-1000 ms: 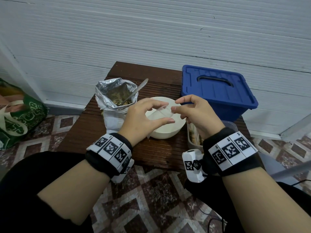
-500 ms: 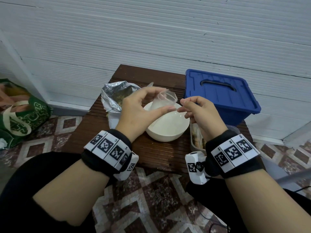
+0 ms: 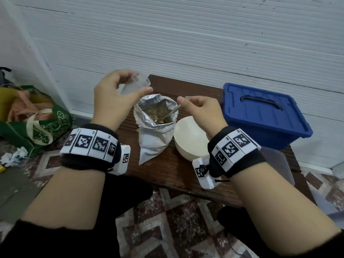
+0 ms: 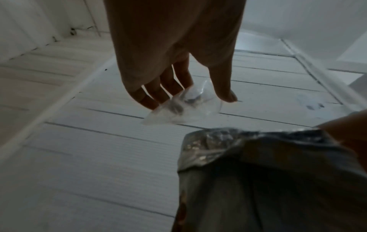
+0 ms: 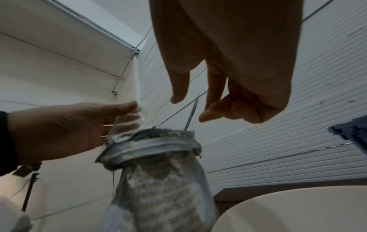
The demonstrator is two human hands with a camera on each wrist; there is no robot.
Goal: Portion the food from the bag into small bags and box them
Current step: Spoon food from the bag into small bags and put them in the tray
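A small clear bag (image 3: 138,86) (image 4: 184,108) hangs open between the thumb and fingers of my left hand (image 3: 141,81) (image 4: 196,95), just above and left of the foil food bag (image 3: 156,118) (image 5: 158,164). The foil bag stands open on the wooden table (image 3: 167,174), with a metal spoon (image 3: 172,113) (image 5: 191,115) leaning in the food. My right hand (image 3: 183,101) (image 5: 195,100) hovers at the spoon's handle, thumb and forefinger apart on either side of it. Its other fingers are curled. The blue lidded box (image 3: 264,112) sits at the right.
A white bowl (image 3: 189,140) stands right of the foil bag, under my right wrist. A clear plastic container (image 3: 279,164) sits at the table's right front edge. A green bag (image 3: 37,125) lies on the tiled floor at the left. The white wall is close behind.
My left hand carried the small bag from over the bowl up and left to the foil bag. My right hand let go of it and moved to the spoon handle.
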